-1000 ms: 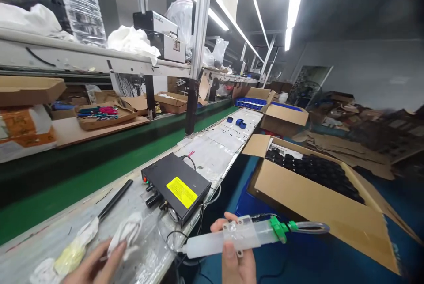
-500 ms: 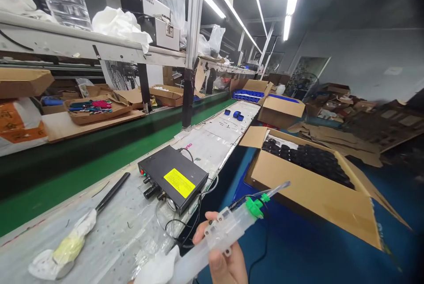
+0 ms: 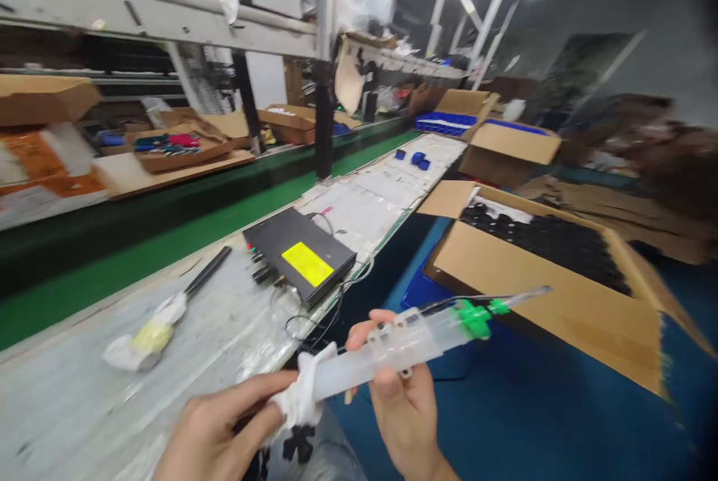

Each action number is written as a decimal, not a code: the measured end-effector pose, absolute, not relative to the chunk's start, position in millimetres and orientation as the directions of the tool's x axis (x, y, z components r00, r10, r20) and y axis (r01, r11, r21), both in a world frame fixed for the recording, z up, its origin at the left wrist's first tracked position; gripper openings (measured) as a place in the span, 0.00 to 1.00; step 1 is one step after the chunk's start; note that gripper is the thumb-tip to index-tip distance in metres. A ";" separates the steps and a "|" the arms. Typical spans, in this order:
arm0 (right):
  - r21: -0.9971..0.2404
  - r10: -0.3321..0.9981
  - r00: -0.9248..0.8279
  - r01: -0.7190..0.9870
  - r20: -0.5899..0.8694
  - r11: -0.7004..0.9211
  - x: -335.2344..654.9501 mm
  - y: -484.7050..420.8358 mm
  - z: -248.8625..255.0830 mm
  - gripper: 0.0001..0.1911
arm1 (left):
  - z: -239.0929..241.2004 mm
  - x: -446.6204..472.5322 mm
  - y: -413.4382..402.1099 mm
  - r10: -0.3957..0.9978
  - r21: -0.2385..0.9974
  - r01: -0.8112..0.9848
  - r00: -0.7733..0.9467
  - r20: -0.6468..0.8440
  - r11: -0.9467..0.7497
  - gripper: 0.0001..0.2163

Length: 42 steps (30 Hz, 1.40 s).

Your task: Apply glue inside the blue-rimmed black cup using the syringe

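Right hand (image 3: 404, 410) clamped round syringe (image 3: 393, 346) mid-barrel, held level over bench edge (image 3: 314, 316). Left hand (image 3: 218, 429) fingers pinched on white rag (image 3: 300, 395) wrapped over syringe's near end, black box (image 3: 300, 260) beyond

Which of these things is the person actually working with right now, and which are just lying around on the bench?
In hand:
- translucent syringe barrel with green fitting, gripped by the right hand
- white cloth, pressed on the barrel's end by the left hand

Lying about:
- black control box with yellow label
- black-handled tool
- cardboard box of black parts
- blue rings
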State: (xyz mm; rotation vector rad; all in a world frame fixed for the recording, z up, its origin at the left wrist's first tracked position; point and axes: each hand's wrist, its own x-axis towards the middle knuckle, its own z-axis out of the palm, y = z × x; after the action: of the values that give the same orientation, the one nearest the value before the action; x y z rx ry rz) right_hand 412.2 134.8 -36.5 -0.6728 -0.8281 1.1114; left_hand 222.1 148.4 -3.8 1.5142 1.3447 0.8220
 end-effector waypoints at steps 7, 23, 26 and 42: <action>-0.869 0.949 0.183 -0.386 0.256 0.309 425.2 138.9 -46.6 0.20 | 10.6 236.5 129.7 0.980 0.948 0.256 0.005 -0.197 0.189 0.10; -0.807 0.921 0.364 -0.497 0.140 0.319 453.9 158.2 -30.2 0.21 | -21.1 211.5 116.7 0.847 0.974 -0.113 -0.480 -0.228 0.198 0.14; -0.815 0.927 0.359 -0.502 0.108 0.289 449.8 153.0 -32.0 0.21 | -23.2 225.3 122.0 0.901 0.921 -0.330 -0.303 -0.312 0.207 0.16; -0.891 0.935 0.326 -0.370 0.142 0.264 413.1 129.9 -30.3 0.22 | -30.8 242.0 111.8 0.987 0.820 -0.557 0.003 -0.160 0.135 0.11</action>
State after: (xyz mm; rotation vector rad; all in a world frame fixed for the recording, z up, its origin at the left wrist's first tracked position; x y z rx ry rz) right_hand 413.1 129.9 -30.3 -0.8804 -0.7891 1.0172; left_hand 242.0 111.8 -30.8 0.6413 0.8662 1.3499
